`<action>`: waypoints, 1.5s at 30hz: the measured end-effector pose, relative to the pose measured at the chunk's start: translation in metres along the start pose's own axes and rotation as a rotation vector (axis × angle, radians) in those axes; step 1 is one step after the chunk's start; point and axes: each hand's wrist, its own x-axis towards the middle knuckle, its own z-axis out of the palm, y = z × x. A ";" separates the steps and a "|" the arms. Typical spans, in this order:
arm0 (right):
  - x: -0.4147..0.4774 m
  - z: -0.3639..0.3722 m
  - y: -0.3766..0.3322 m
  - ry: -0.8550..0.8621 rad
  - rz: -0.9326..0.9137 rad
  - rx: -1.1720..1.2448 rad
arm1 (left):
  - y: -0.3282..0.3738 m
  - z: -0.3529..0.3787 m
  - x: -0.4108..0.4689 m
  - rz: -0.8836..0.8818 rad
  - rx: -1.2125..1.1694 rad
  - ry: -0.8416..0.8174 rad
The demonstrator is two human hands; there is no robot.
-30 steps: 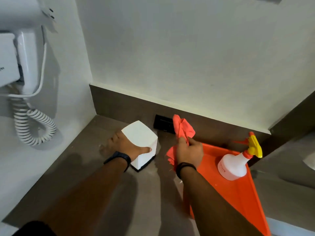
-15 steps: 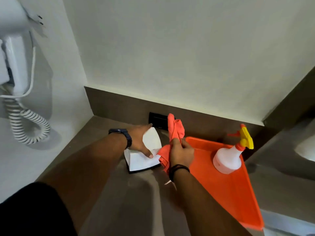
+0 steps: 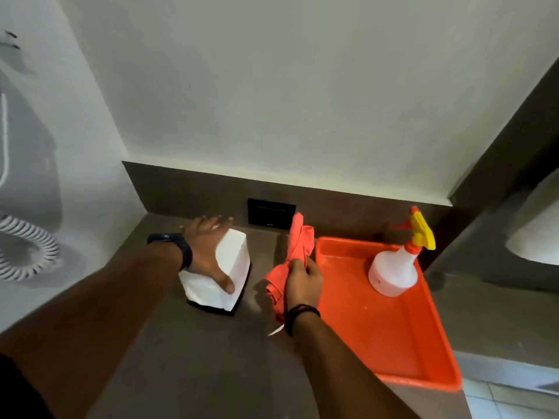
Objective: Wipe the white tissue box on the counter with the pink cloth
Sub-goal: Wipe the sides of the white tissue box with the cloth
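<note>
Left hand (image 3: 208,255) lies open on the tissue box (image 3: 233,267), right hand (image 3: 302,281) grips the cloth (image 3: 298,244); spray bottle (image 3: 393,269) stands in the tray (image 3: 393,337).

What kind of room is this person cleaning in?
Probably a hotel or guest bathroom. A white coiled hair-dryer cord hangs on the left wall, the rim of a white basin shows at the right, and a white tissue box sits on the brown stone counter.

A single head-worn camera looks forward and down, close over the counter (image 3: 211,358).
</note>
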 end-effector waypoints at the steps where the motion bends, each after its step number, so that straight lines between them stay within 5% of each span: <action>1: -0.002 0.004 0.003 -0.043 0.020 -0.023 | -0.004 -0.001 0.000 0.064 0.053 -0.051; 9: -0.025 0.046 0.026 -0.385 -0.020 0.051 | -0.010 0.010 0.015 0.201 0.096 0.031; 15: -0.016 0.054 0.042 -0.259 0.137 -0.222 | -0.012 0.013 0.017 0.188 0.133 0.035; 22: -0.016 0.063 0.018 -0.305 -0.071 -0.131 | -0.007 0.002 0.010 0.256 0.086 0.024; 26: -0.017 0.061 0.032 -0.279 0.156 -0.379 | -0.004 0.000 0.007 0.220 0.129 -0.002; 32: -0.024 0.063 0.029 -0.228 0.018 -0.167 | -0.001 0.000 0.008 0.190 0.121 0.000; 45: -0.022 0.060 0.032 -0.231 0.045 -0.318 | -0.004 0.005 0.009 0.181 0.092 0.014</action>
